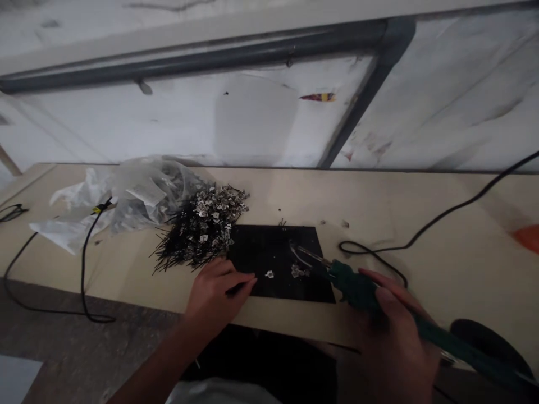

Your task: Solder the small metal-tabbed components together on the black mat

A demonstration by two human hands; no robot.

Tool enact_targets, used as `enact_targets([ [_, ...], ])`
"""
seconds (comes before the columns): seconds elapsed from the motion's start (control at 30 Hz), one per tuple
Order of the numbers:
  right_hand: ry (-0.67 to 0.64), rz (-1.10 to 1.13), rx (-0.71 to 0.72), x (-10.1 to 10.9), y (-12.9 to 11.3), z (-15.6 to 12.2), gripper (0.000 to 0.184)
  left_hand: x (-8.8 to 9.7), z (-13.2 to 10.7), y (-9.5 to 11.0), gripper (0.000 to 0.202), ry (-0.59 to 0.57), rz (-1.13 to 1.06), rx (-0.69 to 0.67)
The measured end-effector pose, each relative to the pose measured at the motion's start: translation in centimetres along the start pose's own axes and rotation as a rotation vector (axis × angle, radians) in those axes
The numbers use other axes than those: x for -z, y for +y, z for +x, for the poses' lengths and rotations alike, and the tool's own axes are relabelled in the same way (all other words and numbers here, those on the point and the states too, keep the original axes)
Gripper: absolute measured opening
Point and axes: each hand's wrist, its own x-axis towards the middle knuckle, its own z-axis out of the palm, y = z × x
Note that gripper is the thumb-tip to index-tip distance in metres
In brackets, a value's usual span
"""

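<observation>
My right hand [398, 325] is wrapped round a green soldering iron [351, 286], its metal tip pointing left over a black mat [252, 247]. At the mat's left edge, my left hand [217, 289] is closed in a pinch; a dark bit shows between the fingers, too unclear to name. A small silver metal piece [269, 274] lies on the mat just right of those fingertips. Several more metal pieces [298, 271] sit below the iron's tip. Behind my left hand is a heaped pile of short black wires with silver metal pieces [206, 224].
A clear plastic bag [155, 188] lies behind the pile. Black cables [86, 264] hang over the table's left front edge, and another black cable [446, 213] loops across the right. Something orange [528, 238] stands at the far right. A white wall [181, 120] borders the table [379, 207].
</observation>
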Motion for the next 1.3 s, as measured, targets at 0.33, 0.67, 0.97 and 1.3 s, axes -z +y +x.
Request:
enact_targets([
  [0.33, 0.075, 0.139, -0.080, 0.3, 0.8, 0.9, 0.016, 5.1, -0.3, -0.2, 0.031, 0.172, 0.285, 0.245],
  [0.67, 0.091, 0.215, -0.161, 0.2, 0.9, 2.0, 0.032, -3.4, 3.1, 4.4, 0.027, -0.167, 0.024, 0.013],
  [0.97, 0.046, 0.275, -0.163, 0.5, 1.1, 2.2, 0.032, -5.1, 4.0, 4.3, 0.009, -0.261, 0.086, 0.067],
  [1.3, 0.058, 0.288, -0.141, 0.5, 1.2, 2.0, 0.027, -2.8, 2.5, 2.4, 0.010, -0.231, 0.179, 0.105],
])
